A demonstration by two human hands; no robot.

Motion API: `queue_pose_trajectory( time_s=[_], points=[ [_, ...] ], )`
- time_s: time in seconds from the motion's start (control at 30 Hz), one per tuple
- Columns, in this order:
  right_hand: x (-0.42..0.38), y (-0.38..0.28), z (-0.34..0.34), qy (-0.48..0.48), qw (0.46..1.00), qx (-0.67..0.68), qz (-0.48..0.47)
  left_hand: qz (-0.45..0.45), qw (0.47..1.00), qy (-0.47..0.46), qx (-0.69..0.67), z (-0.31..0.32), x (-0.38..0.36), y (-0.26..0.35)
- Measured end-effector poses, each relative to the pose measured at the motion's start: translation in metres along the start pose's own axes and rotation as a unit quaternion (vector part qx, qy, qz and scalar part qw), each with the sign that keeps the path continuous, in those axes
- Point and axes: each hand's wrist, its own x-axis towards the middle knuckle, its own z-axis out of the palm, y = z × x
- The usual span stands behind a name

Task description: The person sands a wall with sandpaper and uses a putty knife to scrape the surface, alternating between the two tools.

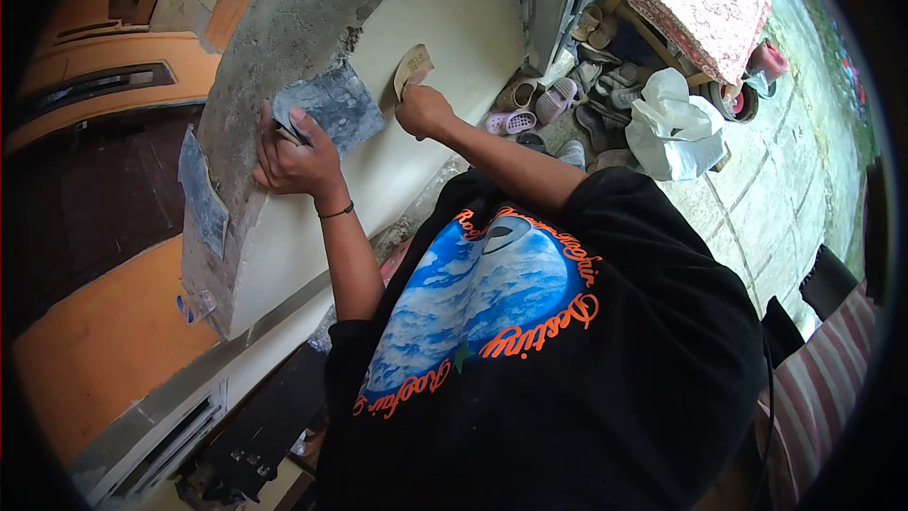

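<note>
My left hand (pixel 301 151) is closed on a grey-blue sheet (pixel 345 109), its thumb pressed on the near edge. The sheet looks like sandpaper dusted with white. It lies against the top of a low wall, between the rough concrete (pixel 274 47) and the smooth cream face (pixel 454 9). A smaller tan-backed piece of sandpaper (pixel 413 66) with faint print is pinched in my right hand (pixel 426 114), close to the cream face. Another grey-blue sheet (pixel 203 191) rests on the wall's left part, touching neither hand.
Several shoes and sandals (pixel 605 85) lie on the floor beyond the wall, beside a white plastic bag (pixel 673 128). A patterned cloth (pixel 695 5) covers a small table at upper right. A clear plastic bottle (pixel 194 306) is at the wall's lower left end.
</note>
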Motion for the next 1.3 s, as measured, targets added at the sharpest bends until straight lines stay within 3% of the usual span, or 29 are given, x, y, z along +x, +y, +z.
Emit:
queue_pose_trajectory(
  time_s=[0.1,0.17,0.23,0.27,0.37,0.43,0.57,0.6,0.63,0.7,0.77,0.8,0.9,0.97,1.03,1.13,1.17,1.23,1.3],
  points=[
    [0.027,0.031,-0.015,0.042,0.997,0.027,0.058,0.008,1.0,0.019,-0.009,-0.001,0.0,0.001],
    [0.025,0.029,-0.018,0.044,0.998,0.013,0.033,0.009,1.0,0.02,-0.006,0.0,0.0,0.0],
    [0.012,0.015,0.002,0.063,0.994,-0.067,-0.052,0.007,1.0,0.011,-0.003,-0.001,-0.002,0.001],
    [0.003,0.007,0.006,0.023,0.996,-0.063,-0.053,0.009,1.0,0.016,-0.001,-0.003,-0.002,0.001],
    [0.016,0.017,0.006,0.032,0.997,-0.071,-0.011,0.008,1.0,0.027,0.001,0.001,0.002,0.004],
    [0.041,0.043,-0.003,-0.03,0.998,0.002,0.061,0.007,1.0,0.017,0.007,-0.002,-0.001,0.001],
    [0.018,0.028,0.014,0.07,0.993,-0.081,-0.044,0.009,1.0,0.018,0.008,0.003,0.001,0.0],
    [0.012,0.023,0.022,0.051,0.99,-0.094,-0.088,0.006,1.0,0.015,0.011,0.001,-0.001,0.0],
    [0.0,0.011,0.015,0.021,0.993,-0.086,-0.078,0.004,1.0,0.016,0.009,0.002,-0.001,0.002],
    [0.016,0.022,0.02,0.051,0.99,-0.106,-0.077,0.001,1.0,0.007,0.005,0.001,0.0,0.0],
    [0.024,0.029,0.003,-0.008,0.999,-0.021,0.025,0.004,1.0,0.016,0.004,0.001,0.001,0.0],
    [0.029,0.036,-0.002,0.017,0.999,0.005,0.044,0.005,1.0,0.026,0.0,0.001,0.0,0.001],
    [0.031,0.031,0.005,0.016,0.999,-0.007,0.043,0.01,1.0,0.021,0.005,0.003,0.0,0.0],
    [0.008,0.007,0.015,-0.059,0.996,-0.053,-0.027,0.007,1.0,0.015,0.009,0.001,-0.003,-0.002],
    [-0.008,-0.01,0.007,-0.067,0.997,-0.022,0.014,0.002,1.0,0.023,0.01,0.004,0.002,0.004],
    [0.039,0.03,0.011,-0.106,0.979,0.147,0.089,0.006,0.999,0.031,-0.016,-0.002,0.005,0.006],
    [0.067,0.051,0.012,-0.177,0.982,-0.066,0.011,0.002,1.0,0.03,-0.008,-0.002,0.004,0.007],
    [0.038,0.028,-0.007,-0.129,0.99,-0.012,0.056,-0.003,1.0,0.03,-0.002,-0.001,0.005,0.008],
    [0.017,0.004,-0.006,-0.205,0.976,-0.057,-0.034,0.001,0.999,0.04,-0.014,0.0,0.005,0.008]
  ],
)
